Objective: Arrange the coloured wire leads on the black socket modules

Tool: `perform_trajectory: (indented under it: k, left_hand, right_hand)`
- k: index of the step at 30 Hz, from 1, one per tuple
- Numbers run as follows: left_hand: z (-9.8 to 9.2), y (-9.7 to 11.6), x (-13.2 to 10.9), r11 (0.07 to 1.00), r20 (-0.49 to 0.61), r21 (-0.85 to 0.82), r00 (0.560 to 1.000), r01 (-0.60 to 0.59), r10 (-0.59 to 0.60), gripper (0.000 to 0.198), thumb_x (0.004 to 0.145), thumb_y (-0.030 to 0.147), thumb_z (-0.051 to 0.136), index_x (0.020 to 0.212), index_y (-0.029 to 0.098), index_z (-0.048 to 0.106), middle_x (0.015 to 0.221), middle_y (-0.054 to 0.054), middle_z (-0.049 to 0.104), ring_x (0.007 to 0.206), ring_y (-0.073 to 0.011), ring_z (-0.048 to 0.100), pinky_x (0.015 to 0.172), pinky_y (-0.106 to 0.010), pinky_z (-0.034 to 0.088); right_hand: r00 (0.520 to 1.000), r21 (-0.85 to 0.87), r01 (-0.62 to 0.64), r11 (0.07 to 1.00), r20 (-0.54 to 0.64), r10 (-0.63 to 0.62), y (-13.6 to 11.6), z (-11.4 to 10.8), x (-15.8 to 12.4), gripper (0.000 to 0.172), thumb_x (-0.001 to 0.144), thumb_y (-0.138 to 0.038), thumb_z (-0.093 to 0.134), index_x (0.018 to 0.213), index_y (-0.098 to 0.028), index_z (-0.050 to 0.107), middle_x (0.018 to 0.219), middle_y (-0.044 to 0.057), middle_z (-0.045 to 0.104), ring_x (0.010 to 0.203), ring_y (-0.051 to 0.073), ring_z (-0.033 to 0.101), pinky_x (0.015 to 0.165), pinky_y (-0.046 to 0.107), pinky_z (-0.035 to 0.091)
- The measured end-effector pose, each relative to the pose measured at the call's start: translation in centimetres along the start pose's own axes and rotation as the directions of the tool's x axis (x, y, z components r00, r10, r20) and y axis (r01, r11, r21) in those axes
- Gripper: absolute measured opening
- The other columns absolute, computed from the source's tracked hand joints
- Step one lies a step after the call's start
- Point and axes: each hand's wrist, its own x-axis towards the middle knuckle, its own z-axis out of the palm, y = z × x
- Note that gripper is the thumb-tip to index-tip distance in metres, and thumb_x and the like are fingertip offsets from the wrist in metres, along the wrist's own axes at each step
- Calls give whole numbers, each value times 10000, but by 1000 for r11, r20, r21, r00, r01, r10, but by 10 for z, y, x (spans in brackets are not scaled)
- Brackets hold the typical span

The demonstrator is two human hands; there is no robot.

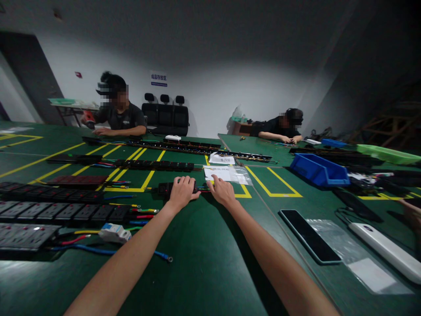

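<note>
My left hand (182,192) lies over a short black socket block (163,189), its fingers closed across the top and the thumb pointing right. Thin coloured wires (203,190) come out of the block's right end. My right hand (223,192) is at these wires, fingers bent and thumb toward them; the exact grip is hard to make out. Just beyond it lie a white paper label (217,173) and a clear plastic bag (242,176).
Several socket strips (66,211) with loose wire ends lie at left, a white circuit breaker (114,233) among them. At right are a blue bin (319,170), a phone (309,236) and a white power bank (384,250). Two co-workers (123,116) sit across the green table (197,272).
</note>
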Motion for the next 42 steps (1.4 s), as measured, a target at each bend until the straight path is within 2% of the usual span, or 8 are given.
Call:
perform_trajectory:
  k: [9, 13, 19, 25, 31, 42]
  left_hand:
    - [-1, -1, 0, 999, 6, -43, 1000, -16, 16, 426, 902, 521, 584, 1129, 162, 606, 1066, -142, 636, 1014, -303, 558, 935, -437, 351]
    - [-1, -1, -1, 1000, -1, -19, 1000, -11, 11, 419, 891, 514, 604, 1125, 166, 609, 1058, -136, 636, 1013, -306, 558, 920, -435, 356]
    - [0, -2, -1, 1000, 17, 10, 1000, -3, 2, 413, 919, 514, 569, 1120, 155, 609, 1042, -128, 639, 988, -293, 572, 837, -408, 385]
    - [1, -2, -1, 1000, 23, -1, 1000, 1, -1, 410, 930, 516, 552, 1120, 158, 612, 1046, -129, 642, 982, -292, 578, 815, -396, 394]
    - [1, -2, -1, 999, 40, -48, 999, 11, -9, 403, 938, 514, 537, 1135, 171, 616, 1054, -133, 641, 998, -294, 580, 834, -394, 395]
    - [0, -2, -1, 1000, 31, -11, 1000, 3, -3, 421, 935, 521, 540, 1129, 155, 613, 1037, -138, 641, 984, -289, 576, 836, -390, 389]
  right_hand:
    - [998, -13, -34, 999, 43, 35, -1, -7, 0, 541, 1049, -555, 228, 1407, -231, 472, 1167, 135, 686, 980, 230, 684, 806, 294, 446]
    - [999, 5, -38, 999, 8, 38, 1, -2, 0, 503, 1054, -526, 262, 1369, -223, 512, 1144, 118, 697, 964, 222, 685, 800, 284, 442]
    - [997, 33, -59, 998, -42, 60, 7, 6, 2, 426, 1072, -431, 277, 1157, -202, 625, 1072, 86, 714, 925, 192, 683, 782, 258, 415]
    - [997, 30, -55, 998, -58, 56, 9, 6, 3, 421, 1074, -408, 280, 1072, -197, 644, 1046, 80, 715, 895, 175, 678, 756, 247, 402]
    - [997, 39, -53, 998, -48, 55, 8, 4, 2, 402, 1072, -404, 287, 1107, -201, 633, 1063, 80, 715, 899, 178, 678, 756, 250, 406]
    - [998, 26, -48, 998, -25, 49, 9, 4, 3, 354, 1063, -399, 313, 1186, -215, 590, 1102, 85, 711, 924, 188, 681, 753, 258, 411]
